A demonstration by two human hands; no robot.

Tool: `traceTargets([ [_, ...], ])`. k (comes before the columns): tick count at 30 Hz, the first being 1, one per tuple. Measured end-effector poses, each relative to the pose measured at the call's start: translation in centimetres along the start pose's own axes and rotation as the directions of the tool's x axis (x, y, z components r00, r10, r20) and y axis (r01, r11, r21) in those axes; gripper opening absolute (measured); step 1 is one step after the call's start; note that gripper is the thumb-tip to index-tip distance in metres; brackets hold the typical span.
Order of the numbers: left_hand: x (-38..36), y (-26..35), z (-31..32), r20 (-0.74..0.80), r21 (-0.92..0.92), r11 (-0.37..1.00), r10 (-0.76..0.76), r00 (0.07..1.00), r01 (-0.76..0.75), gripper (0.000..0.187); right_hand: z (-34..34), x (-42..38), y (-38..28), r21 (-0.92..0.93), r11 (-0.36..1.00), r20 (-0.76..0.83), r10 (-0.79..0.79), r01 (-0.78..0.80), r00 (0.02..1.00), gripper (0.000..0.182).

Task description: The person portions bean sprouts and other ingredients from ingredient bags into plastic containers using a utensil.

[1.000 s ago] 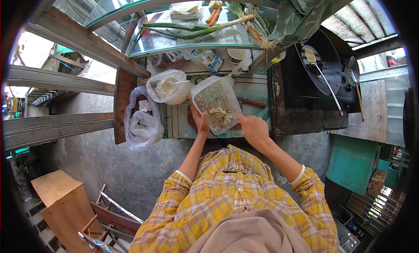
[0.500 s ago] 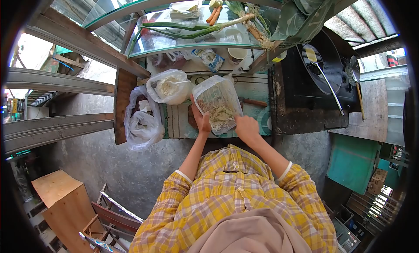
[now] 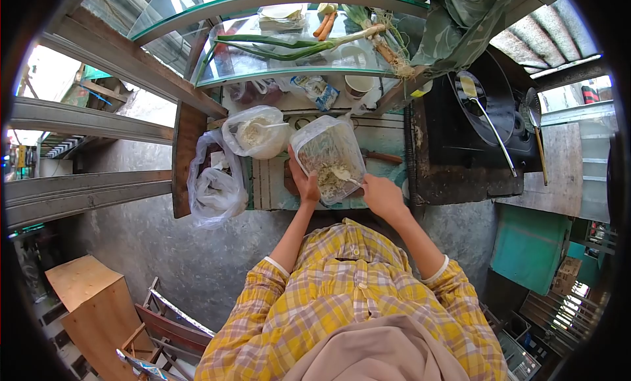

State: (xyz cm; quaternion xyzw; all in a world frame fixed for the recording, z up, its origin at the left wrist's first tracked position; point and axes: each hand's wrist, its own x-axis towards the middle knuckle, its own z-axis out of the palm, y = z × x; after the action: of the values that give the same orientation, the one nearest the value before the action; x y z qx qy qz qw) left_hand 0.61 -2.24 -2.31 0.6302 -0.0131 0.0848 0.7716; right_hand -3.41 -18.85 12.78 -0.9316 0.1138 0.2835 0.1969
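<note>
A clear plastic container is tilted above the green tabletop, with a pale crumbly mixture in its near end. My left hand grips its left side. My right hand is closed around the handle of a white spoon, whose bowl rests in the mixture. Left of the container, an open plastic bag of white flour has another white spoon handle sticking out. A wooden-handled knife lies behind the container's right side, and part of a wooden board is visible by my left hand.
A knotted plastic bag sits at the table's left end. The glass shelf above holds spring onions and carrots. To the right are a stove, a wok with a spatula, and a strainer. A cup stands behind.
My right hand has shifted slightly right and down, and the spoon in it now shows within the mixture. The left hand still holds the container in nearly the same place.
</note>
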Motion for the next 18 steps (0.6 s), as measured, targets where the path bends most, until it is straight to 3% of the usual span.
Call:
traceTargets([
  [4,-0.1,0.2,0.7,-0.057,-0.054,0.998,0.029,0.998,-0.032,0.086,5.4,0.4,-1.2,-0.03,0.999,-0.041,0.016,-0.017,0.999,0.021],
  [10,-0.4,0.1,0.7,-0.059,-0.106,0.994,0.028,0.998,-0.034,0.085,6.9,0.3,-2.3,0.087,0.994,0.101,-0.072,0.063,0.992,0.022],
  [13,-0.4,0.5,0.7,-0.036,-0.103,0.994,0.028,0.999,-0.031,0.085,5.4,1.7,0.5,0.203,0.952,0.03,-0.238,0.228,0.971,0.021],
  [16,-0.6,0.5,0.4,-0.017,-0.059,0.998,0.032,0.999,-0.033,0.085,2.1,0.8,0.7,0.207,0.972,-0.039,-0.103,0.109,0.994,0.022],
  [18,-0.7,0.7,0.6,-0.002,-0.078,0.996,0.037,0.999,-0.037,0.085,2.2,0.7,0.1,0.099,0.995,-0.038,-0.008,0.012,0.999,0.023],
])
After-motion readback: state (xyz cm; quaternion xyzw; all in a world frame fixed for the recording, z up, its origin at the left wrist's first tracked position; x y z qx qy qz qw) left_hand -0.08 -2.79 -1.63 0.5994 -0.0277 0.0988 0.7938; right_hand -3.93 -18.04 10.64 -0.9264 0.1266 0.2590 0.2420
